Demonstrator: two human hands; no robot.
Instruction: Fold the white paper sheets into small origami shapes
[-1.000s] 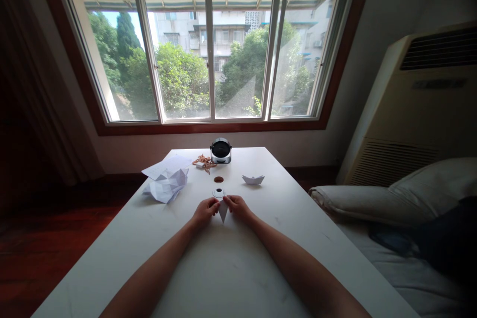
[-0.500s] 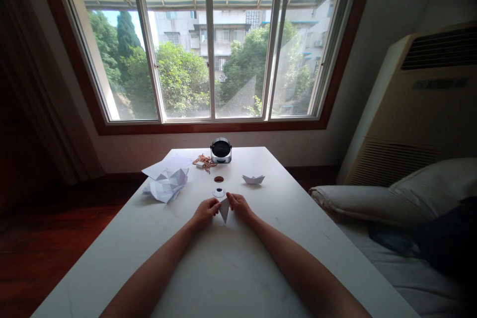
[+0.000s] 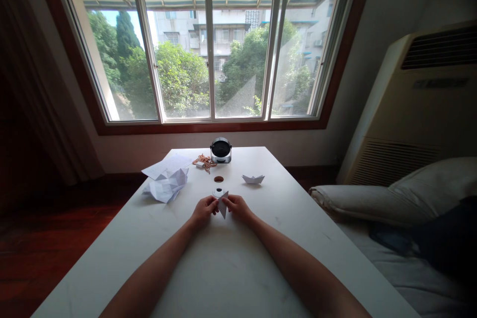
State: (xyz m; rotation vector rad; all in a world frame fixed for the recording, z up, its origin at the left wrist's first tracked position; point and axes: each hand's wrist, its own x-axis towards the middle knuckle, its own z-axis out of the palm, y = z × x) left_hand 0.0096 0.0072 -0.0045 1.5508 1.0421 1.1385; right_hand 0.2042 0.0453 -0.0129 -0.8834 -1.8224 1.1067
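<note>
A small folded white paper piece (image 3: 222, 206), pointed at the bottom, is held up between both hands over the white table (image 3: 231, 268). My left hand (image 3: 203, 210) pinches its left side and my right hand (image 3: 236, 207) pinches its right side, fingers closed on the paper. Just beyond the paper lies a small white round lid with a dark centre (image 3: 218, 192). A finished white paper boat (image 3: 253, 179) sits further back to the right.
Crumpled and flat white paper sheets (image 3: 166, 182) lie at the back left. A brown disc (image 3: 218, 179), a tangled orange cord (image 3: 203, 162) and a small round desk fan (image 3: 220, 150) stand near the far edge. A bed with a pillow (image 3: 402, 194) adjoins the table's right side.
The paper piece has tilted and lifted slightly between my fingers, its top now nearer the white lid. Both hands stay in nearly the same place.
</note>
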